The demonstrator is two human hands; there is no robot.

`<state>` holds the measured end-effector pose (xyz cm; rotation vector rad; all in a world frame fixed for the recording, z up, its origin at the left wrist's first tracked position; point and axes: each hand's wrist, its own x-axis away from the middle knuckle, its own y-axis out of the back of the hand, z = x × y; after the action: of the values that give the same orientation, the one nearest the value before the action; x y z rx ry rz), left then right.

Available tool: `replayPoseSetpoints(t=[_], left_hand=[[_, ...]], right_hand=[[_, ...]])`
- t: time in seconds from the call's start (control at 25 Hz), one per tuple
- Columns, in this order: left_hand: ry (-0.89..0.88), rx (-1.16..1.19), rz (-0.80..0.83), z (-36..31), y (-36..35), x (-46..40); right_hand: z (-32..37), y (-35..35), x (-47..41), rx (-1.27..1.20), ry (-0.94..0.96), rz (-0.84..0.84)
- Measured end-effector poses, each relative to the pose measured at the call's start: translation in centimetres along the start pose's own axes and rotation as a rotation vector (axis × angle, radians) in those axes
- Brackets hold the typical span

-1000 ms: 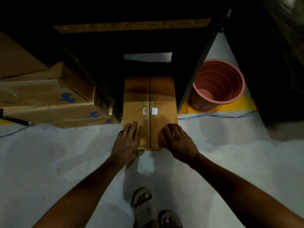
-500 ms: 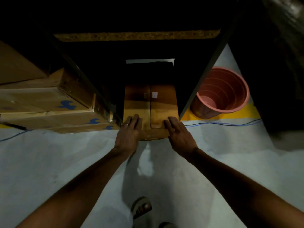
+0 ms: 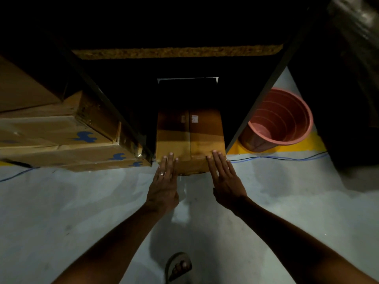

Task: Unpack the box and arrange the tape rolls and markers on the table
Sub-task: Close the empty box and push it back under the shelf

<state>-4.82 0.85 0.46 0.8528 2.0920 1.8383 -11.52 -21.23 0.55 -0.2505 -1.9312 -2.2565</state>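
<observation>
Pale concrete floor (image 3: 61,212) runs under a dark shelf (image 3: 176,51), and the closed cardboard box (image 3: 189,140) sits on it beneath that shelf, between stacked cartons (image 3: 61,144) with blue marks and a pink bucket (image 3: 281,119). Stiff-sided and probably fairly heavy, it looks best gripped at the near bottom corners — left hand (image 3: 164,185) and right hand (image 3: 225,181) press flat, fingers straight, against its near face. Small white labels by the seam are unreadable.

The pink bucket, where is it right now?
Right side of the head view: the pink bucket stands on the floor beyond the blue cable, right of the box.
</observation>
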Motion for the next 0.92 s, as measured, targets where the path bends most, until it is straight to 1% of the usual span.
replayPoseSetpoints(t=[0.08,0.24,0.44,0.52,0.64,0.76,0.92], left_hand=[[-0.017,-0.01,0.024,1.0,0.7,-1.7],[-0.018,-0.142,0.12,2.5,2.6,-5.3],[0.002,-0.134,0.187,3.0,3.8,-7.6],[-0.006,-0.103,0.21,3.0,4.6,-7.6],[0.02,0.0,0.202,1.9,6.8,-5.9],[0.078,0.194,0.151,-0.7,10.4,-2.7],[0.098,0.231,0.141,-3.7,17.4,2.6]], right_hand=[[-0.3,0.7,-1.5,0.022,0.006,-0.002],[-0.5,2.5,-5.1,0.068,-0.008,0.033],[-0.5,3.8,-7.2,0.169,-0.037,0.117],[-0.3,4.3,-7.2,0.156,-0.048,0.139],[0.8,5.8,-6.0,0.065,-0.079,0.147],[2.4,9.1,-3.0,-0.035,-0.063,0.149],[4.6,15.5,2.0,-0.102,-0.016,0.177]])
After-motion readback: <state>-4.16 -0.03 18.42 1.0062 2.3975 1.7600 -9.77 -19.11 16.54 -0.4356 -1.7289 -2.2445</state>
